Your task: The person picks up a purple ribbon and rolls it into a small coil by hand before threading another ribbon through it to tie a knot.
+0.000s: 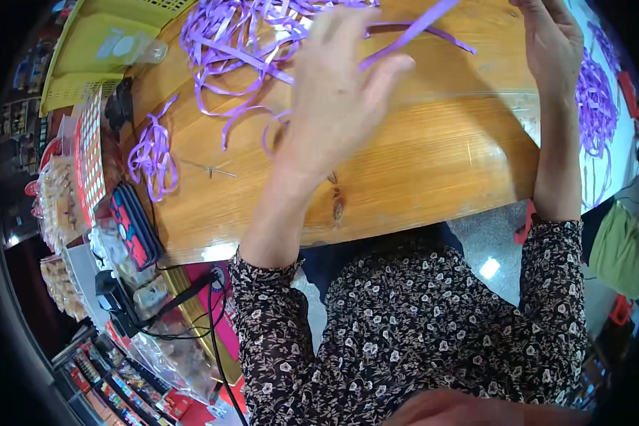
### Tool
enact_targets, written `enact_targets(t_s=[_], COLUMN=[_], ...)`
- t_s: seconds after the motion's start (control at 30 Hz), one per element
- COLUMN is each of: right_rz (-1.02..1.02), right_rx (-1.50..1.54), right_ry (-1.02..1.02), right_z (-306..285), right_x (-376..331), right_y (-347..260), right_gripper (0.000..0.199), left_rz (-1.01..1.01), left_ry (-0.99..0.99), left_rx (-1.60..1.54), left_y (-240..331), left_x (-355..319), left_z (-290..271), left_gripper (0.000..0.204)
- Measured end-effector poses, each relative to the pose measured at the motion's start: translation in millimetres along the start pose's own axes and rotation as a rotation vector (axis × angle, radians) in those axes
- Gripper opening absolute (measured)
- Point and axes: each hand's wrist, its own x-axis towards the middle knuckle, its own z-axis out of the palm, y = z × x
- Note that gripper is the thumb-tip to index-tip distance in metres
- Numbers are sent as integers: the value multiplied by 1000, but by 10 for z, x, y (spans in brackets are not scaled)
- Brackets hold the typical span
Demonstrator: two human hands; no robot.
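Over the wooden table, my left hand is raised and slightly blurred, its fingers stretched upward and the thumb apart. Behind it runs a flat purple ribbon, slanting up to the right and out at the top edge. A large tangled heap of purple ribbon lies just beyond this hand. My right hand is at the upper right with its fingers curled in. The picture's top edge cuts off its fingertips, so whatever they pinch is hidden.
Left on the table are a small purple ribbon bundle, a thin metal piece and a patterned pouch. A yellow plastic basket stands far left beside a clear cup. More purple ribbon lies on a white surface at right.
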Motion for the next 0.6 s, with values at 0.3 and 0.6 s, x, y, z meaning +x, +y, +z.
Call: enact_targets(t_s=[0.3,0.6], right_rz=[-201,-585], right_rx=[-985,-485], right_ry=[-537,-772], right_z=[511,1158], right_x=[-222,-766], right_y=[-514,206], right_gripper=[42,26], left_rz=[-320,10], left_ry=[-23,-166], left_rx=[166,340], left_y=[-250,-366], left_x=[-643,-596], left_z=[-610,-437], left_gripper=[25,22])
